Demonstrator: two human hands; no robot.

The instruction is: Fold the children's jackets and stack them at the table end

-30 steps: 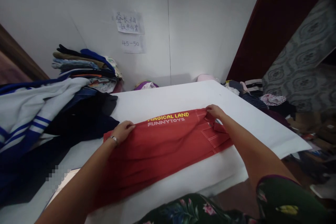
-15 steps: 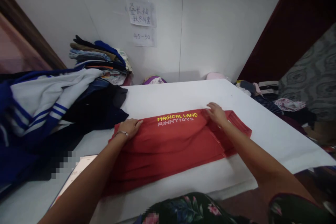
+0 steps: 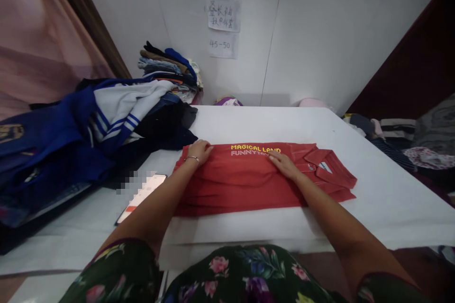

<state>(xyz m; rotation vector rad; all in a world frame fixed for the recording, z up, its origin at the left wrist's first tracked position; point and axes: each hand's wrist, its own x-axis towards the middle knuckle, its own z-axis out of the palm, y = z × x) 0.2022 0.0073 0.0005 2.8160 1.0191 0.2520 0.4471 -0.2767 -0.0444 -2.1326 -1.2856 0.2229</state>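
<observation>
A red collared shirt [image 3: 241, 184] lies folded into a long shape on the white table [image 3: 259, 125], its collar pointing right. Yellow "MAGICAL LAND" lettering runs along its far edge, and a white label shows inside the collar. My left hand [image 3: 201, 151], with a bracelet at the wrist, rests on the shirt's far left corner, fingers stretched out. Flat on the middle of the cloth lies my right hand [image 3: 284, 164], its fingertips covering part of the lower line of print. Neither hand grips the fabric.
Loose blue, white and dark clothes [image 3: 71, 128] heap up at the left. Behind them stands a stack of folded garments [image 3: 167, 68]. A lit phone [image 3: 145, 196] lies by my left forearm. More clothes [image 3: 398, 130] lie past the table's right edge. Paper notes [image 3: 223, 14] hang on the wall.
My right hand has come from near the collar back to the printed middle. The collar and its label now lie uncovered and flatter. The view has turned left.
</observation>
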